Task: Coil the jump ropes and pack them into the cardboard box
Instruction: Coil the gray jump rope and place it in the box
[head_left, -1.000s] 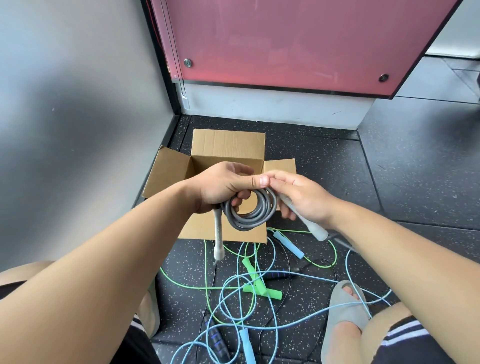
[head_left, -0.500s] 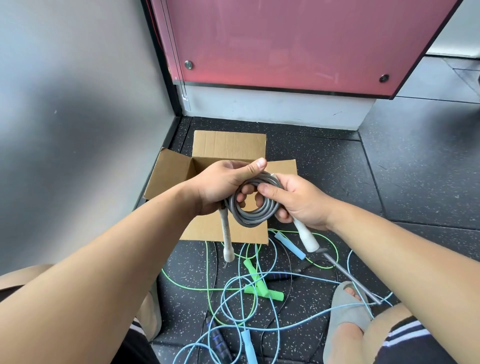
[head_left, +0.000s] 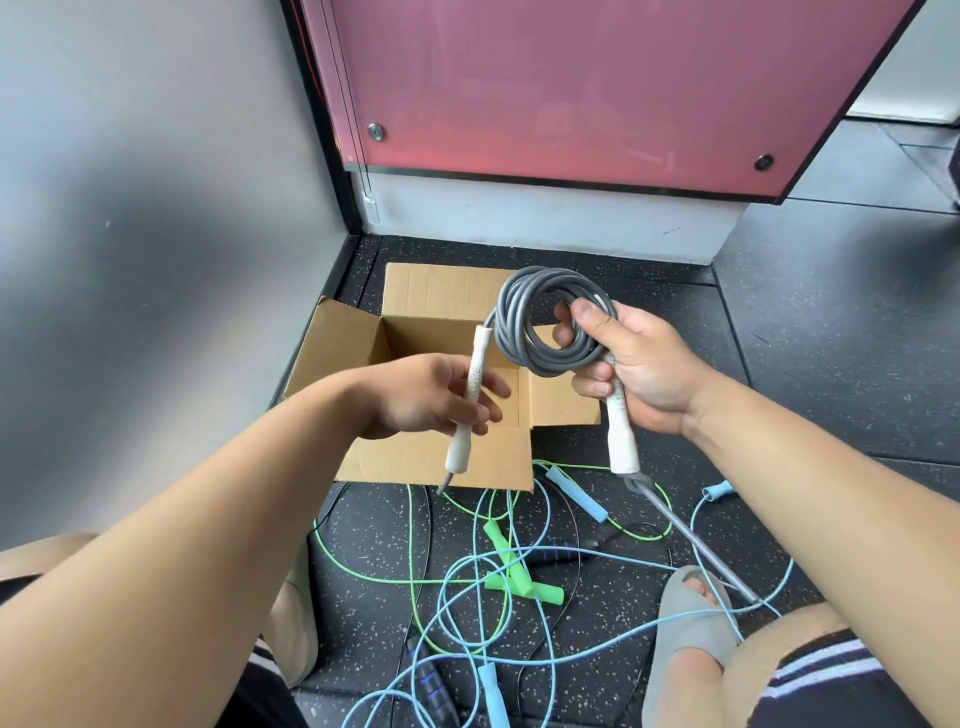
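The grey jump rope (head_left: 550, 325) is wound into a tight round coil and held up in the centre of the frame, above and just right of the open mouth of the cardboard box (head_left: 447, 291). The right hand (head_left: 641, 366) grips it: the thumb presses across the upper right of the coil and the fingers curl round the strands together with one white handle (head_left: 621, 426), which points down out of the fist. A loose grey tail (head_left: 696, 545) runs from below that handle toward the lower right. The other white handle (head_left: 470, 400) hangs from the left side of the coil and lies across the left hand (head_left: 426, 397), whose fingers are loosely extended behind it, touching it but not wrapped round it.

The box sits on the dark speckled floor (head_left: 805, 364) with its four flaps spread outward; what shows of its inside is bare cardboard. Below it, in the lower middle of the frame, lies a tangle of uncoiled ropes: a green jump rope (head_left: 519, 577) with its two handles crossed, light blue jump ropes (head_left: 576, 493) looping over it, and a dark handle (head_left: 436, 686) near the bottom edge. A foot in a grey sandal (head_left: 691, 623) rests at lower right. A pink panel (head_left: 571, 78) fills the top, a grey wall (head_left: 130, 208) the left
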